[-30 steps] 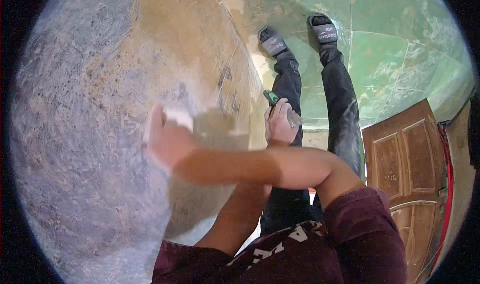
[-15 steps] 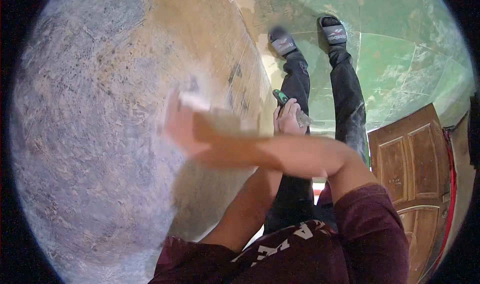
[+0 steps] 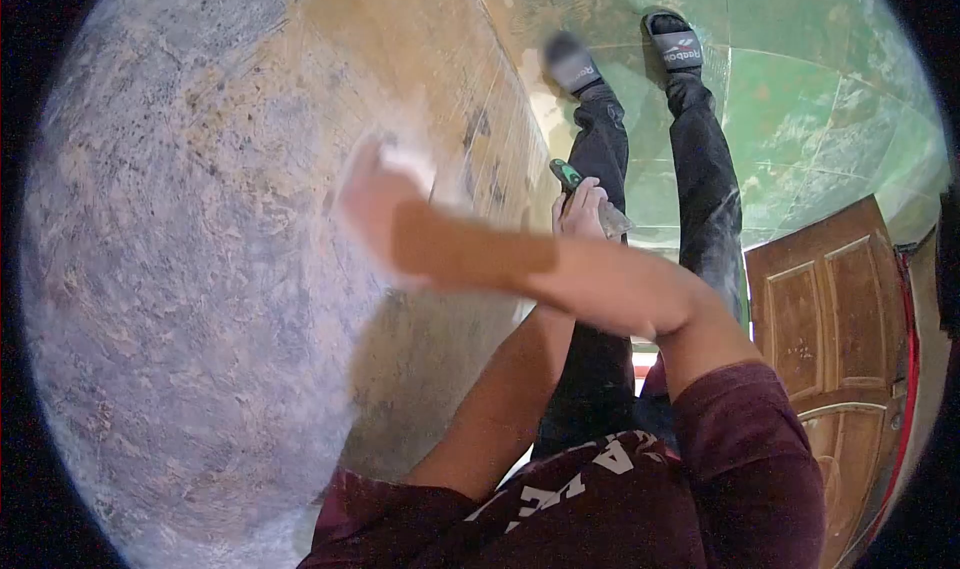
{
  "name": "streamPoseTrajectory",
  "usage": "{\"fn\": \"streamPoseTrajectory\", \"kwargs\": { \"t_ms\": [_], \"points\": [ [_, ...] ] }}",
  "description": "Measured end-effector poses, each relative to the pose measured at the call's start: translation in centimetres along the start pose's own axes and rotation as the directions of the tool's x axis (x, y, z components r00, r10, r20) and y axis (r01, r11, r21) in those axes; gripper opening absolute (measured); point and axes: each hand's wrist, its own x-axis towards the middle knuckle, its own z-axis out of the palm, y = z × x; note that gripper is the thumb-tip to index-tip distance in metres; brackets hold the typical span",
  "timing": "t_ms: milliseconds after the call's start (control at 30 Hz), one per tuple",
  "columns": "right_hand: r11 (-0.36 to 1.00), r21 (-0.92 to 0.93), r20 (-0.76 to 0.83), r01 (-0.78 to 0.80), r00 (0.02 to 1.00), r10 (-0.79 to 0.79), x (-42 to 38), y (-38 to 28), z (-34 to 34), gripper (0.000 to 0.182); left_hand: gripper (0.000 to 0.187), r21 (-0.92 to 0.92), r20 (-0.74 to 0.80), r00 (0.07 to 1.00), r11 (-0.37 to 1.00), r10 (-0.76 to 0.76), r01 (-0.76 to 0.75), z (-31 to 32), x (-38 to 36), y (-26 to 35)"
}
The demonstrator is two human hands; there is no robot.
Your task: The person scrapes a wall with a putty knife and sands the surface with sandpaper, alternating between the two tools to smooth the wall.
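Note:
My right hand, smeared by motion, is up against the plastered wall on the left. A bright whitish piece shows at its fingers, too blurred to name, with a pale dusty haze around it. My right forearm crosses in front of my body and over my left arm. My left hand is closed around a putty knife near my legs. The knife's green and black handle sticks out beyond the fingers, and its greyish blade shows on the other side of the hand.
The wall is mottled grey-white, with a bare tan area higher in view. My feet in slide sandals stand on a green, dust-smeared tiled floor. At right are a brown panelled wooden door and a red strip.
My right hand has shifted slightly upward in view along the wall, still blurred. My left hand with the putty knife appears slightly higher; the whole view has shifted a little.

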Motion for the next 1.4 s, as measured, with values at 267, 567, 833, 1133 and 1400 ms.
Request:
{"fn": "streamPoseTrajectory", "kwargs": {
  "t_ms": [267, 567, 833, 1133, 1400],
  "points": [
    [0.486, -0.756, 0.161, 0.439, 0.843, -0.513, -1.5, 3.1, -2.4, 0.049, 0.047, -0.003, -0.021, 0.999, 0.999, 0.044, -0.044, 0.5, 0.0, -0.8],
    [0.68, -0.731, -0.27, 0.061, 0.889, -0.37, -2.5, -0.4, 3.2, 0.088, 0.037, 0.044, -0.059, 0.998, 0.999, -0.014, 0.017, -0.5, 0.7, 0.9],
    [0.355, -0.856, 0.159, 0.377, 0.844, -0.512, -3.4, 0.3, 0.6, 0.08, 0.038, 0.001, -0.076, 0.997, 1.0, -0.006, 0.006, 0.0, 1.6, 0.8],
    [0.211, -0.972, 0.001, 0.1, 0.905, -0.426, 2.0, 0.9, 7.6, 0.068, 0.042, 0.006, -0.042, 0.999, 1.0, -0.028, 0.028, 1.1, 0.5, -0.6],
    [0.843, -0.524, -0.292, 0.126, 0.902, -0.317, -1.1, -2.2, 3.2, 0.074, 0.041, 0.009, -0.04, 0.999, 0.999, -0.034, 0.035, 1.5, 0.1, -0.4]
  ]
}}
